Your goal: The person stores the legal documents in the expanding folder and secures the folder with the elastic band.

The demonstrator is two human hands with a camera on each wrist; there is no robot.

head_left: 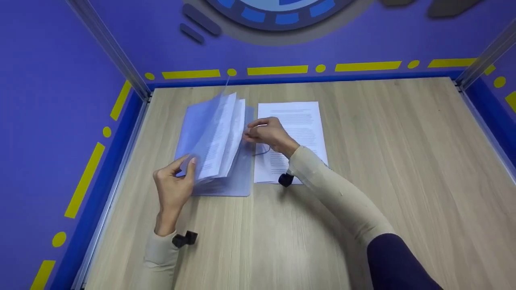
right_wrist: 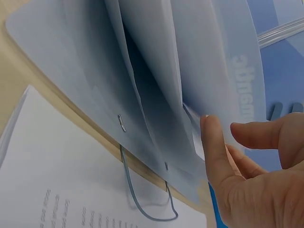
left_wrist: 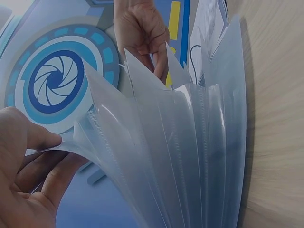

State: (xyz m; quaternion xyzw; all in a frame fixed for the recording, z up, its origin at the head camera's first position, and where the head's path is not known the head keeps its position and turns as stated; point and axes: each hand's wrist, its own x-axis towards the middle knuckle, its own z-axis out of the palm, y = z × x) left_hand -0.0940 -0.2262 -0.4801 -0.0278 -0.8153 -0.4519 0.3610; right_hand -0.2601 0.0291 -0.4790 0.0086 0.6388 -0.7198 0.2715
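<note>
A translucent bluish display folder (head_left: 238, 183) with clear pockets stands partly open on the table, printed sheets (head_left: 219, 145) inside it. My left hand (head_left: 175, 183) pinches its raised cover near the lower corner, thumb on one face and fingers on the other, as the left wrist view also shows. At the free edges of the pockets is my right hand (head_left: 268, 133); in the right wrist view its thumb and index finger (right_wrist: 216, 152) are apart with nothing between them. Whether a fingertip touches a pocket, I cannot tell. An elastic loop (right_wrist: 137, 204) hangs from the folder's back cover.
A stack of printed paper (head_left: 290, 112) lies right of the folder, partly under my right forearm. The wooden table (head_left: 403, 161) extends further right. Blue panels (head_left: 52, 100) with yellow marks stand along its left, back and right sides.
</note>
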